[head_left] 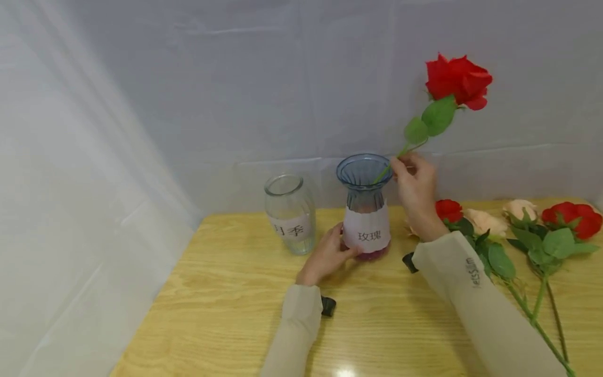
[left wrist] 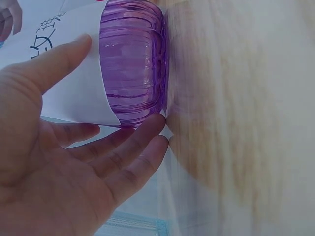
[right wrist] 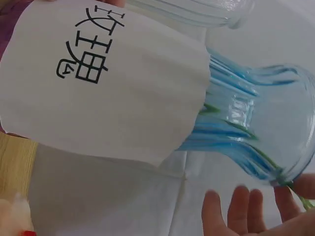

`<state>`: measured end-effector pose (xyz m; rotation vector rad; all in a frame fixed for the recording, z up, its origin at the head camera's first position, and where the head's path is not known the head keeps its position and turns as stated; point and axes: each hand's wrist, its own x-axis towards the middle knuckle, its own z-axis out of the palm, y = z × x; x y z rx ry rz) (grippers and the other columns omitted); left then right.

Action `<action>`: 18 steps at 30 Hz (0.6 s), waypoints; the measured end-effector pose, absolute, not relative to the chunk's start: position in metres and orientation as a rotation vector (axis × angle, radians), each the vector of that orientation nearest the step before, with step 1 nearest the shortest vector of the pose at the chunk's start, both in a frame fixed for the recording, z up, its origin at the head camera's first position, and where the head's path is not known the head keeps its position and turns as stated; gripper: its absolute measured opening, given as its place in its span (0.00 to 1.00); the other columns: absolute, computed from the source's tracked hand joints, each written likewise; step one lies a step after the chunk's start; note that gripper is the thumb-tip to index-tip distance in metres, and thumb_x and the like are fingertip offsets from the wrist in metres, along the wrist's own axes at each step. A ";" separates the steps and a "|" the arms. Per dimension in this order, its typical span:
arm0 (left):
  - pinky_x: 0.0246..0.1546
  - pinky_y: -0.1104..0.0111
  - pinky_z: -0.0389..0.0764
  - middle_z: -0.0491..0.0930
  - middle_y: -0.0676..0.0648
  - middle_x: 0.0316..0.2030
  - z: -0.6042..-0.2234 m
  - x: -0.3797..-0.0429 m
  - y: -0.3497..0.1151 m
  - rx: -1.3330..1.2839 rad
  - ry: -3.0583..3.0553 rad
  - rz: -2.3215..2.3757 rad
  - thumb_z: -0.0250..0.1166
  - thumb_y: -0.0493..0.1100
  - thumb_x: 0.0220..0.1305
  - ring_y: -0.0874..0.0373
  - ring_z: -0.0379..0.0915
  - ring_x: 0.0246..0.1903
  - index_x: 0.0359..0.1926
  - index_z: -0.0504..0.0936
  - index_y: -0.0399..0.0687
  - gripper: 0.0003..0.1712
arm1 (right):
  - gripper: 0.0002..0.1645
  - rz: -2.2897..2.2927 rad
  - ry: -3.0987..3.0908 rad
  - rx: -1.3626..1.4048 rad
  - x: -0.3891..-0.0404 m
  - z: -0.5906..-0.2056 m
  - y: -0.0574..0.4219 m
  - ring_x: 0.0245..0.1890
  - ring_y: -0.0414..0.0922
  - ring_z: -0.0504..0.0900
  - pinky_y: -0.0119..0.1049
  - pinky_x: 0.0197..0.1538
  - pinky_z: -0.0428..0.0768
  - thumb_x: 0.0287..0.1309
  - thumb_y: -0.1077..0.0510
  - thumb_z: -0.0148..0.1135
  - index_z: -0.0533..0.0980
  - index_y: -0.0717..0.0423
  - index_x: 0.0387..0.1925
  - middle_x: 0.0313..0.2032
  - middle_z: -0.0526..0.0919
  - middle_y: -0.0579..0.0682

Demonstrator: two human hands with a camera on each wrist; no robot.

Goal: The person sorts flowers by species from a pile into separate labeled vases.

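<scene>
Right hand [head_left: 414, 180]: raised beside the mouth of the ribbed vase [head_left: 365, 207], fingers pinching the green stem of a red rose [head_left: 458, 80]; the stem's lower end slants down into the vase's opening while the bloom stands high and to the right, tilted away from the vase.
Left hand [head_left: 327, 255]: fingers fairly straight, cupped against the vase's lower left side; the wrist view shows the fingertips [left wrist: 147, 142] touching the purple base where it meets the tabletop [head_left: 226, 309].
Ribbed vase: upright near the middle of the tabletop, blue at the flared top, purple at the bottom, wrapped in a white paper label [right wrist: 108, 83] with black characters.
Clear jar [head_left: 289, 213]: upright just left of the vase, apart from it, also carrying a paper label.
Loose flowers [head_left: 518, 225]: red and peach roses with leafy stems lying on the tabletop to the right, partly behind the right sleeve.
Backdrop: pale sheeting behind and on the left.
</scene>
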<state>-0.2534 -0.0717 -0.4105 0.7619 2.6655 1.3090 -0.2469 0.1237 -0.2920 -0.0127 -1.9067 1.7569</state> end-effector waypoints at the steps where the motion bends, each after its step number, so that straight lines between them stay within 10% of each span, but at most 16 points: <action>1: 0.50 0.62 0.80 0.77 0.36 0.59 -0.410 -0.253 -0.072 0.761 2.666 1.307 0.69 0.42 0.68 0.49 0.80 0.48 0.71 0.63 0.29 0.38 | 0.15 1.769 -1.928 -0.011 -0.247 -0.292 0.126 0.32 0.38 0.78 0.28 0.42 0.78 0.72 0.61 0.57 0.77 0.73 0.46 0.34 0.76 0.46; 18: 0.53 0.60 0.78 0.75 0.37 0.60 -0.409 -0.252 -0.070 0.674 2.675 1.283 0.69 0.44 0.69 0.50 0.77 0.49 0.73 0.60 0.30 0.42 | 0.24 1.881 -2.209 0.060 -0.233 -0.308 0.184 0.35 0.33 0.82 0.27 0.42 0.83 0.74 0.57 0.57 0.71 0.72 0.61 0.41 0.78 0.43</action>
